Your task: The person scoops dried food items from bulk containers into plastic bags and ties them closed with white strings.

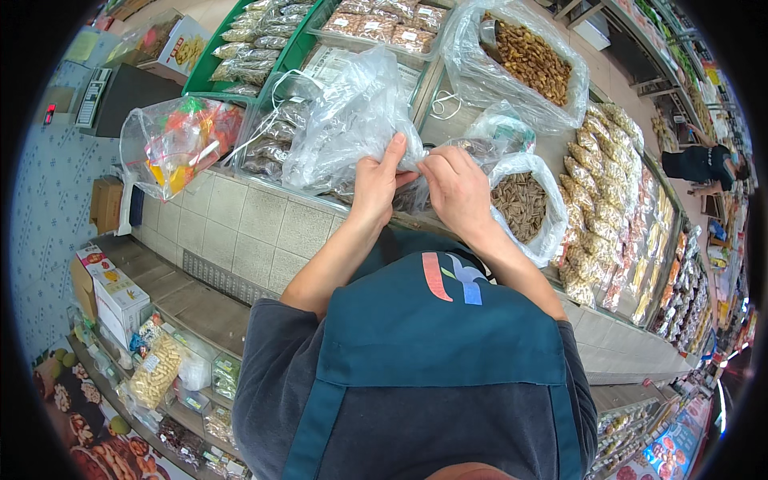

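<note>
A crumpled clear plastic bag [354, 114] lies over packed goods at the counter's front. Its gathered edge is in my left hand [381, 186], between thumb and fingers. My right hand [453, 186] pinches the same bag's edge close beside the left. What the bag holds, if anything, cannot be told. Right of my right hand stands an open plastic bag of sunflower seeds [519, 207]. Behind it lies a clear bag with a green print [504, 129]. Farther back is a large open bag of brown dried food [534, 63] with a metal scoop [489, 36] in it.
Green crates [207, 66] of small packets stand at the back left, near a clear plastic bin [135, 141] of colourful bags. Packed snacks [600, 198] fill the right side. A tiled ledge [258, 216] runs along the front. Another person [699, 165] stands in the far right aisle.
</note>
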Demonstrator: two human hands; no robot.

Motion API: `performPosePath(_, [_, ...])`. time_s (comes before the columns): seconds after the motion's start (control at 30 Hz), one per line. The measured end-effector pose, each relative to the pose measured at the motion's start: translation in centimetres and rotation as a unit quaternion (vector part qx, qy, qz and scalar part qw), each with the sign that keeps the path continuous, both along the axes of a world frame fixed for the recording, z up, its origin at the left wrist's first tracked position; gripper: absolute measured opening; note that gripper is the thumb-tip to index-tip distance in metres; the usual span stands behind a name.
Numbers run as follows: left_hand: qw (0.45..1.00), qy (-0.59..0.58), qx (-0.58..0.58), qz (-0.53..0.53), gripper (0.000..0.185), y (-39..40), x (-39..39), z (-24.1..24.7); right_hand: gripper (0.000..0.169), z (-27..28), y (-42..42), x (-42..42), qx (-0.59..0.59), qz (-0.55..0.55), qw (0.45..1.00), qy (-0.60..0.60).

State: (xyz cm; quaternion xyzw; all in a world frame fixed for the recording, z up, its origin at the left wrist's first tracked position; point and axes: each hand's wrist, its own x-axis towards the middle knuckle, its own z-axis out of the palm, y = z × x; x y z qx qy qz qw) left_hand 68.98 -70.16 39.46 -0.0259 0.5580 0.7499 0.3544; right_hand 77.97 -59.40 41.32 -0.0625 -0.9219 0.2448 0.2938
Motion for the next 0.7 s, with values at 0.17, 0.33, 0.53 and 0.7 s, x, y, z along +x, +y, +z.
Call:
performPosePath(0.17, [0.999,0.039,0.023,-0.013,0.037,-0.6,-0.4,0.4,0.012,-0.1,0.2,0.1,-0.095,-0.019,0.993,0.073])
performPosePath(0.33, [0.998,0.003,0.053,-0.031,0.036,-0.1,-0.5,0.8,0.009,0.3,0.6,-0.1,-0.185,-0.049,0.974,0.118])
performPosePath(0.53, [0.995,-0.033,0.095,0.005,0.035,0.0,0.2,1.2,0.014,1.9,1.7,0.0,-0.216,-0.009,0.976,0.018])
performPosePath(0.7, [0.995,-0.024,0.094,0.037,0.034,0.7,0.6,1.4,0.015,2.6,2.0,-0.4,-0.004,0.024,1.0,-0.012])
